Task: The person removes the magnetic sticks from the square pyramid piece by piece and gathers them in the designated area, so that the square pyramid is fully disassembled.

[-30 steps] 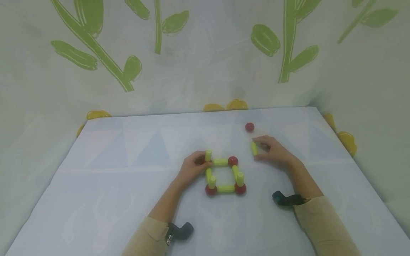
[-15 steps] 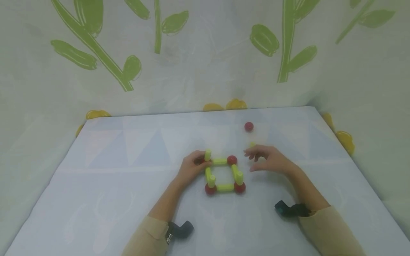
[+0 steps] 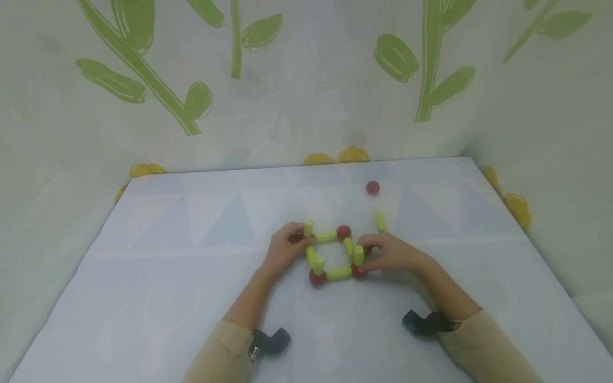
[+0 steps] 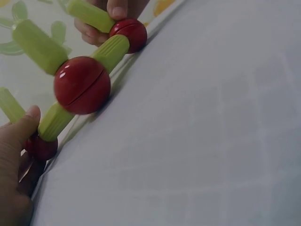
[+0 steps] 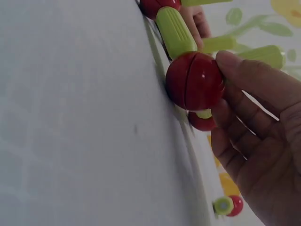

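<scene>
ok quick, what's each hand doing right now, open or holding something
Left hand: closed, gripping the far-left red ball of the square ball-and-rod frame.
Right hand: closed, gripping its near-right red ball.

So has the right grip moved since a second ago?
Yes: the right grip has moved away from the table's back edge and leftward, onto the near right red ball.

The left hand [image 4: 10, 165] (cropped by the left wrist view's edge) covers part of the far-left red ball [image 4: 45, 147]; the right hand [image 3: 395, 253] partly hides the near-right red ball [image 3: 356, 272]. Both sleeves [image 3: 486, 348] run off the head view's bottom edge.
</scene>
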Tool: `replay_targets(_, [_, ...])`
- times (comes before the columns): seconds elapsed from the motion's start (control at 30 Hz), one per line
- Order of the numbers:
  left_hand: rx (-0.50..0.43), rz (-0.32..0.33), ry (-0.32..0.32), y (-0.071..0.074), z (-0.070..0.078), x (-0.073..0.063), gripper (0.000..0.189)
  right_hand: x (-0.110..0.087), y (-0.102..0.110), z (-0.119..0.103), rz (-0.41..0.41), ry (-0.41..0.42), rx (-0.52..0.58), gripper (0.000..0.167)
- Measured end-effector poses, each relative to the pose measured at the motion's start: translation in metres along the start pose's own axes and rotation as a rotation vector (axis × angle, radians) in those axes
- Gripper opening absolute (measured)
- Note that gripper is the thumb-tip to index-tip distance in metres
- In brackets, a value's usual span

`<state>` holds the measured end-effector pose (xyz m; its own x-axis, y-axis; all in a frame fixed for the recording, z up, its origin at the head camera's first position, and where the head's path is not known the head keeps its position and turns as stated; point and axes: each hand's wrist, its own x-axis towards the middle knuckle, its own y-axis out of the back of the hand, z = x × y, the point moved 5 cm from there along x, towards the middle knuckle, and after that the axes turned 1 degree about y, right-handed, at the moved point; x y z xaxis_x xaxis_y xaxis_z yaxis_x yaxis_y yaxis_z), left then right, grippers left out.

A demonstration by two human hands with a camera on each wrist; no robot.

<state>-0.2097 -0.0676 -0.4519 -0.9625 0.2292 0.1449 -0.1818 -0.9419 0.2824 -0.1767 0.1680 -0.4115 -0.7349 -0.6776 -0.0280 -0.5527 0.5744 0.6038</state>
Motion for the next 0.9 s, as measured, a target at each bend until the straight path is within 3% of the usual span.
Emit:
replay_targets(0.23, [0.02, -0.047, 0.026, 0.0, 0.0, -0.002, 0.026, -0.005, 0.017, 0.014, 0.132, -0.122, -0.063, 0.016])
replay_targets(0.4, [0.037, -0.136, -0.021, -0.003, 0.002, -0.004, 0.026, -0.006, 0.025, 0.018, 0.276, -0.163, -0.085, 0.021])
replay_targets(0.63, [0.04, -0.296, -0.154, -0.008, 0.006, -0.008, 0.034, -0.007, 0.028, 0.017, 0.458, -0.163, -0.066, 0.038])
replay_targets(0.9, [0.053, -0.34, -0.157, -0.009, 0.009, -0.008, 0.036, -0.005, 0.026, 0.018, 0.566, -0.09, -0.118, 0.038])
